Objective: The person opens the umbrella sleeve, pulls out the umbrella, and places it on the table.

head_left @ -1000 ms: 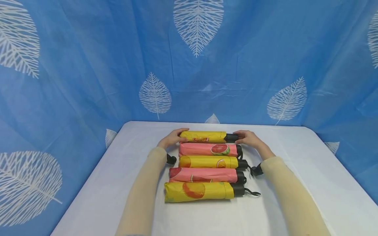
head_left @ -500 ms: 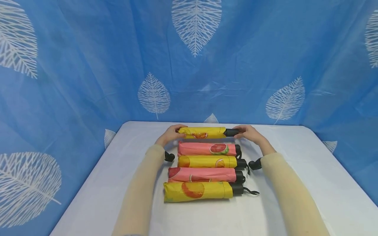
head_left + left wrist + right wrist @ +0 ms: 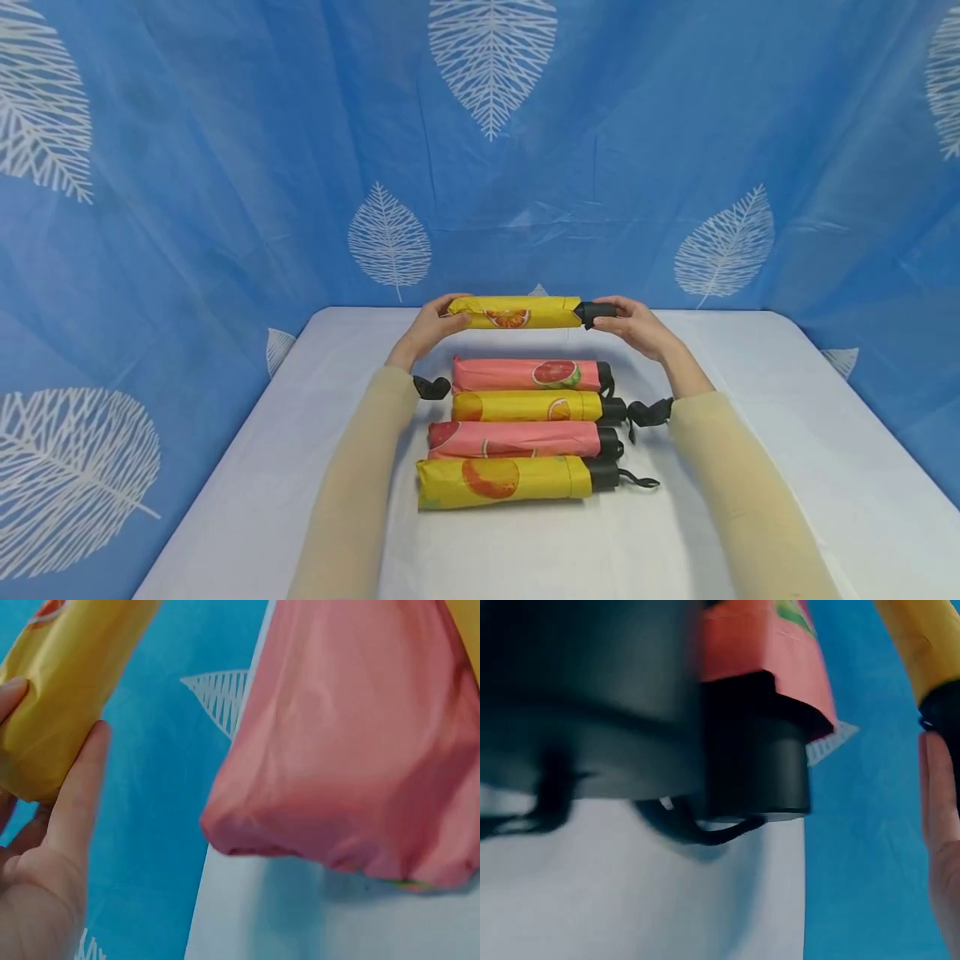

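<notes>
Blue fabric backdrop [image 3: 615, 125], lightly creased, hangs behind white table [image 3: 225, 508] and along both sides. White leaf prints [image 3: 390, 237] spread across fabric, set at differing angles. Table's far corners rounded. Light diffuse; soft shadows on tabletop.

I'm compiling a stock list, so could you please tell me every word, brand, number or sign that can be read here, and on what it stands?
None can be read in any view.
Held yellow umbrella: a fruit print, no visible lettering.
Pink umbrellas and lower yellow umbrellas: fruit prints, no visible lettering.
Black handles: any markings are too small or blurred to read.
Blue backdrop: white leaf patterns only.
</notes>
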Demonstrator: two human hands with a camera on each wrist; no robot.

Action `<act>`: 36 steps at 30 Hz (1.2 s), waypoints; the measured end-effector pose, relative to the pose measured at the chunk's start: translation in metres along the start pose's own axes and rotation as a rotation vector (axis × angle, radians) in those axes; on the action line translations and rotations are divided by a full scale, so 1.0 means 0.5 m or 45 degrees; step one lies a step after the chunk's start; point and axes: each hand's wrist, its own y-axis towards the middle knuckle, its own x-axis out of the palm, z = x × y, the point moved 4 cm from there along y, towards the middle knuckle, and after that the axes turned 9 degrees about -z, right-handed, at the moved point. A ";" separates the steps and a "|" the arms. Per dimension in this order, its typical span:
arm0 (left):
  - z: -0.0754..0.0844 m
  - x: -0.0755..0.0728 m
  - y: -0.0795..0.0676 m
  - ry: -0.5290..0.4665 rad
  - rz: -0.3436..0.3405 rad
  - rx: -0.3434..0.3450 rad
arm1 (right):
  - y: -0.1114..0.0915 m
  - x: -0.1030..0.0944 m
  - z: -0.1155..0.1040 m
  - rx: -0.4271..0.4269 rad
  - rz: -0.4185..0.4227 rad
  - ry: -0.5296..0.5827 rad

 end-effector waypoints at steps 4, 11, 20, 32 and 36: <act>0.006 0.003 0.006 -0.146 -0.028 -0.064 | 0.004 0.004 -0.010 0.046 -0.023 -0.050; 0.028 0.020 0.017 -0.348 -0.110 -0.039 | 0.000 0.007 -0.021 -0.039 0.053 0.072; 0.046 0.034 -0.007 -0.231 -0.097 0.041 | -0.004 0.018 -0.010 -0.180 0.077 0.349; 0.040 0.029 -0.027 -0.272 -0.039 0.196 | -0.005 0.026 -0.002 -0.215 0.123 0.517; 0.038 0.023 -0.032 -0.283 -0.022 0.237 | -0.012 0.018 -0.001 -0.213 0.144 0.579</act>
